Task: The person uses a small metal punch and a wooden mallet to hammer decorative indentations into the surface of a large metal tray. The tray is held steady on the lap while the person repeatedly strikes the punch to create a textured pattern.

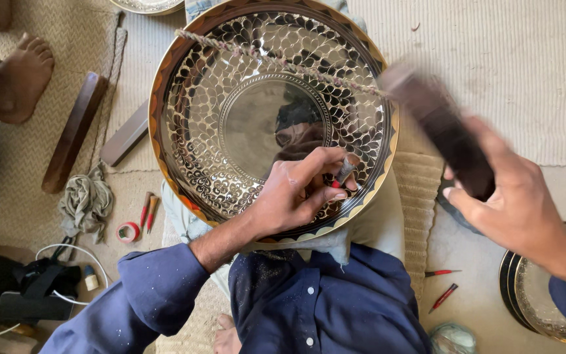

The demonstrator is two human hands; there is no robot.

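Across the person's lap rests a large round engraved metal tray [244,118] with a gilt scalloped rim, a twisted cord [276,62] stretched over its far part. The left hand [293,193] rests on the tray's near right area, fingers [325,195] pinched around a small grey chisel [345,172]. To the right, the right hand [512,203] grips a blurred dark wooden mallet [443,128], fingers wrapped around its handle.

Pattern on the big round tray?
Engraved leaf-like motifs ringing a plain centre, on the tray; head view.
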